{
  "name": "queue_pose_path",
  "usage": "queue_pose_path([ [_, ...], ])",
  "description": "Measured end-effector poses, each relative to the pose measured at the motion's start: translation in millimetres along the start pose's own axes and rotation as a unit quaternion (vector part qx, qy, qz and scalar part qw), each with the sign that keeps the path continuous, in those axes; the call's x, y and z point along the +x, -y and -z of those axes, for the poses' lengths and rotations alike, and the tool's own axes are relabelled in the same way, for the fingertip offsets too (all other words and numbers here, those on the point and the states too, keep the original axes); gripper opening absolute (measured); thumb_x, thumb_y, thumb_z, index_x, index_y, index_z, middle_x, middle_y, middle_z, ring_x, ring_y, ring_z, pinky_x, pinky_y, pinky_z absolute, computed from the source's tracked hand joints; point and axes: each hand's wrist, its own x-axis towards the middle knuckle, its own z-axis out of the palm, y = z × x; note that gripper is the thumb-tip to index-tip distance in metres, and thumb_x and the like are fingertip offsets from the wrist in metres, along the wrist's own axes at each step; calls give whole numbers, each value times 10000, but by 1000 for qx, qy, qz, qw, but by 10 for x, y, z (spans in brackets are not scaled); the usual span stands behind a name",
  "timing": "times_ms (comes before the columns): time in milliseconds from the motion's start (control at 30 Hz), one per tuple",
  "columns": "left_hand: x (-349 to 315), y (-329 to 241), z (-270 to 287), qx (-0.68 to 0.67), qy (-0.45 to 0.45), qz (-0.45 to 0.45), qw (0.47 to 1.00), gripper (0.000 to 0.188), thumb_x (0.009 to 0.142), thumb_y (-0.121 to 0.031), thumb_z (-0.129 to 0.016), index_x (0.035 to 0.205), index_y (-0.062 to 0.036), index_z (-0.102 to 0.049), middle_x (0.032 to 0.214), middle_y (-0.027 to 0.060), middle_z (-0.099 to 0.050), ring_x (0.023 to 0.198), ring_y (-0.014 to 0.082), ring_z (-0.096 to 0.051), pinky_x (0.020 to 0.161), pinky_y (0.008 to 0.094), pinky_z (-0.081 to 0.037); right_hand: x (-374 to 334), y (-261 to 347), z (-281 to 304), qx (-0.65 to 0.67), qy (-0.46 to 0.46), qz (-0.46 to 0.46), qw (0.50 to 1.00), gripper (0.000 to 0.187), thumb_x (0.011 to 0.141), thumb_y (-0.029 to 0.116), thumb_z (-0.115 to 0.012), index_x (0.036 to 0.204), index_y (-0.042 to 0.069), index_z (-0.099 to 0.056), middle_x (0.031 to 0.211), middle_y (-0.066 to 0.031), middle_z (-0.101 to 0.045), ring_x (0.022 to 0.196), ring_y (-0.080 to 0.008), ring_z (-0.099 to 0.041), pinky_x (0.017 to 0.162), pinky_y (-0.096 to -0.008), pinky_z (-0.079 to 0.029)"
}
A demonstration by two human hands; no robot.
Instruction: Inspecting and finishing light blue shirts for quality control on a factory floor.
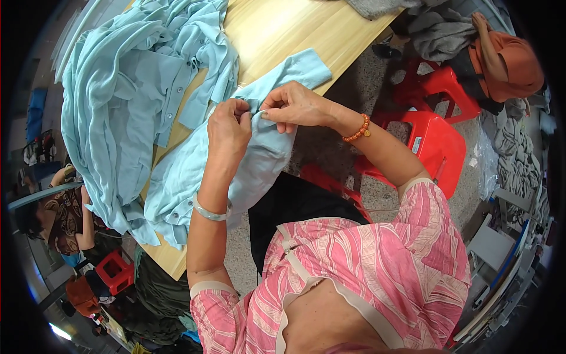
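Note:
A light blue buttoned cardigan (194, 156) lies partly over the table's near edge, one sleeve stretched toward the far right. At its upper edge my left hand (229, 127) pinches the fabric, fingers closed. Close beside it, my right hand (295, 106) grips the same edge between thumb and fingers. The two hands almost touch, and whatever small detail sits between the fingertips is hidden. A heap of similar light blue garments (112, 106), some with buttons showing, is piled to the left of my hands.
The pale wooden table (265, 35) carries the garments; grey fabric (377, 6) rests at its far edge. Red plastic stools (436, 147) stand at right. One person (507, 65) handles grey cloth at far right, another (65, 218) is at left. Dark garments (159, 289) are heaped at lower left.

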Motion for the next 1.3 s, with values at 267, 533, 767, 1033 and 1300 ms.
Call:
queue_pose_path([
  [267, 44, -45, 43, 28, -14, 22, 999, 130, 774, -92, -630, 843, 14, -661, 782, 175, -668, 732, 328, -643, 698, 397, -500, 11, 24, -42, -140, -23, 85, 986, 179, 780, 122, -639, 873, -31, -635, 674, -65, -634, 599, -106, -596, 561, -253, -479],
  [533, 45, -71, 31, 41, 11, 15, 999, 111, 771, -88, -621, 802, 18, -631, 754, 214, -645, 748, 386, -627, 690, 426, -492, 34, -93, -202, -271, -128, 262, 917, 131, 766, 47, -615, 872, -21, -577, 783, -160, -595, 658, -268, -601, 601, -344, -480],
  [767, 114, 82, 235, -277, 153, 179, 932, 154, 841, -179, -694, 834, -33, -647, 717, -18, -587, 606, 56, -502, 544, 201, -419, 9, -12, -328, -295, -181, 304, 888, 146, 746, -5, -639, 874, -13, -568, 800, -145, -570, 662, -280, -602, 584, -344, -484],
  [1033, 121, 147, 268, -438, 202, 244, 841, 143, 877, -173, -672, 884, -36, -631, 783, 11, -621, 659, 92, -577, 647, 235, -504, 23, 19, -387, -250, -214, 282, 901, 193, 791, -3, -657, 977, -13, -606, 833, -117, -622, 637, -174, -598, 589, -282, -489],
  [1300, 134, 148, 261, -459, 215, 249, 825, 122, 883, -166, -662, 884, -49, -627, 778, 2, -618, 658, 89, -579, 661, 241, -511, 24, -14, -369, -273, -211, 296, 891, 190, 780, 2, -660, 964, -15, -617, 811, -118, -595, 626, -208, -588, 568, -301, -473],
])
